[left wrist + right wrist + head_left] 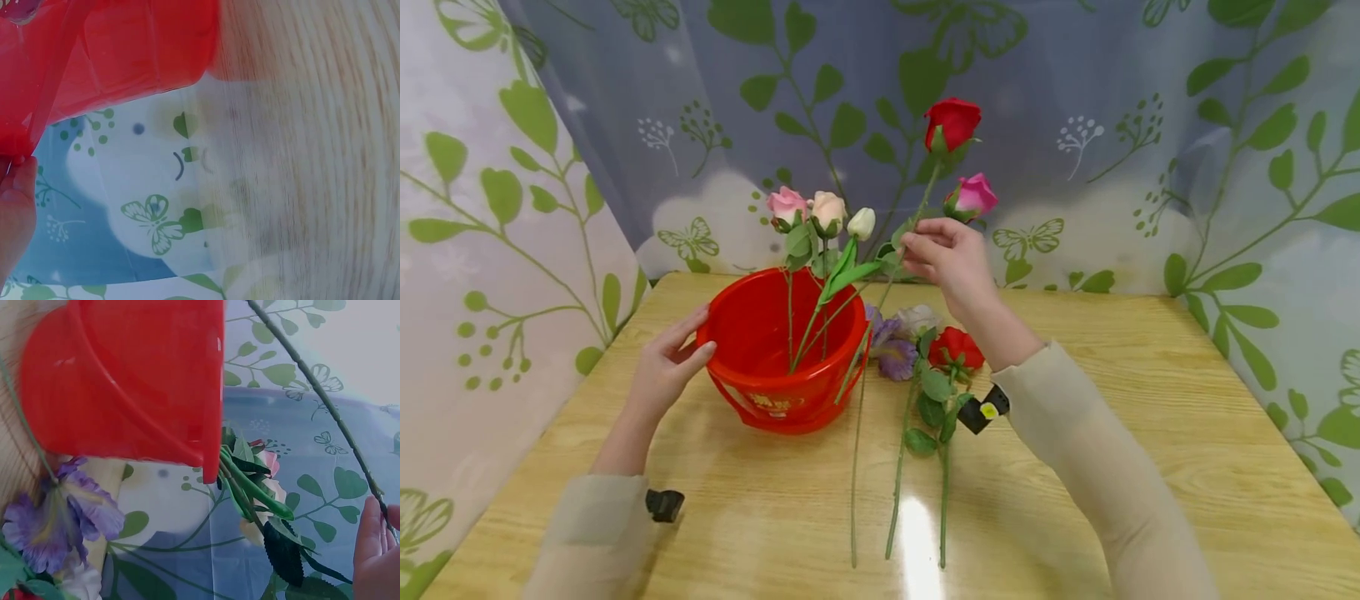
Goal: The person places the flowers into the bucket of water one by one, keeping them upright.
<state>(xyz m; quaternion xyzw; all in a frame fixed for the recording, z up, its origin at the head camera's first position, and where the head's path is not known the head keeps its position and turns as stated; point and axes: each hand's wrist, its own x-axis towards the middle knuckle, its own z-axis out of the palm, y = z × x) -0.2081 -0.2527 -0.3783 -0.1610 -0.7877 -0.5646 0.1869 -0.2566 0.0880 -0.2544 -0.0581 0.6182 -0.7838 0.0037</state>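
The right hand [955,262] is pinching the stem of a long red rose [952,125] between the thumb and the fingers, with only a small gap between them. The rose is leaning, its bloom standing above the right hand and its stem running down toward the left hand [670,358]. In the right wrist view, this stem is passing outside the mouth of the red bucket [808,404], apart from its rim.

The left hand is resting on the outer side of the bucket, near the rim; its fingers are fairly straight, its thumb is spread from them, and it is not holding any flower. The bucket is standing upright just to the right of this hand.

Between the two hands, a pink rose [787,204], a peach rose [828,211] and a white tulip [861,223] are standing in the bucket. The bloom of a magenta rose [974,196] is showing just behind the right hand.

Below the right hand, a purple iris [897,358], a whitish flower [917,318] and a second red rose [955,348] are lying on the wooden table [1112,400], their stems pointing toward the person. Beyond both hands, a leaf-patterned curtain [1075,67] is hanging.
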